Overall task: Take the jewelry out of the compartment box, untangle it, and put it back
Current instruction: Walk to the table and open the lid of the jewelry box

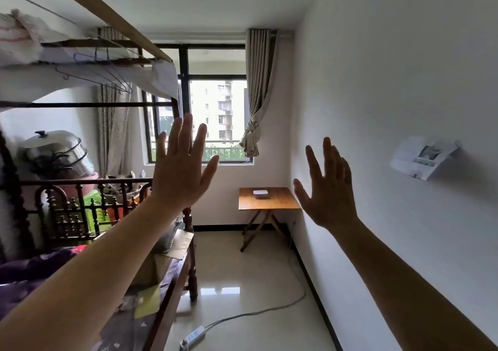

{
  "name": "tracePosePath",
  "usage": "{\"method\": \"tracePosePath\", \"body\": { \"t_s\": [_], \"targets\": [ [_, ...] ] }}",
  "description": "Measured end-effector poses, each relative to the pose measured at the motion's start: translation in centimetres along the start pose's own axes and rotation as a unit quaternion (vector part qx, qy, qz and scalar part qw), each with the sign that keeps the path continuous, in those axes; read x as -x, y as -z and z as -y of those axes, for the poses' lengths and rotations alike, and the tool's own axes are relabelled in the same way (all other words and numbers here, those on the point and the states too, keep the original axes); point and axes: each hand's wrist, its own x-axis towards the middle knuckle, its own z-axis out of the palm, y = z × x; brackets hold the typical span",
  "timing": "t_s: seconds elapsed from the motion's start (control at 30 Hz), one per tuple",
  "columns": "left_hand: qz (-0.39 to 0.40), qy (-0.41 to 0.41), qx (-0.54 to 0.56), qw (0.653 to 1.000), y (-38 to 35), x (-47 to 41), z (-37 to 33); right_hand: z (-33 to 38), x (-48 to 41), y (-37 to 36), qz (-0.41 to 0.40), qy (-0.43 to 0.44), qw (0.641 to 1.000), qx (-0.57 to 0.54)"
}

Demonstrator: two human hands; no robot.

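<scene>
A small white compartment box (260, 193) lies on a wooden folding table (280, 201) at the far end of the room, under the window. No jewelry can be made out at this distance. My left hand (181, 167) is raised in front of me with its back towards me and its fingers spread, holding nothing. My right hand (329, 189) is raised the same way near the right wall, fingers apart and empty. Both hands are far from the box.
A wooden bed (172, 283) with clutter and a carved rail fills the left side. A white power strip (192, 340) and its cable (269, 310) lie on the tiled floor. A white wall with a taped paper (423, 158) runs along the right.
</scene>
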Motion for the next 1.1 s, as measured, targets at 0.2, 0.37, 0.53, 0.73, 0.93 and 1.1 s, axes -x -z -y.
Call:
{"method": "tracePosePath", "body": {
  "t_s": [0.2,0.37,0.53,0.73,0.93,1.1],
  "targets": [
    [0.003,0.036,0.009,0.999,-6.3,0.0,6.4,3.7,-3.7,-9.0,0.026,0.0,1.0,-0.001],
    [0.017,0.029,0.017,0.999,-12.8,-0.7,11.0,6.0,-6.5,-16.3,0.049,0.011,0.999,0.016],
    [0.022,0.024,0.055,0.998,-20.5,-3.3,12.5,5.0,-8.9,-21.8,0.072,-0.002,0.997,0.025],
    [0.037,0.024,0.088,0.995,-31.8,-6.8,11.1,0.4,-12.1,-29.6,0.068,-0.057,0.996,0.014],
    [0.062,0.016,0.077,0.995,-43.4,-10.9,10.0,-5.7,-17.2,-39.6,0.081,-0.063,0.995,0.003],
    [0.07,0.01,0.045,0.996,-52.1,-15.2,13.0,-9.1,-24.0,-49.8,0.059,-0.05,0.997,-0.013]
  ]
}}
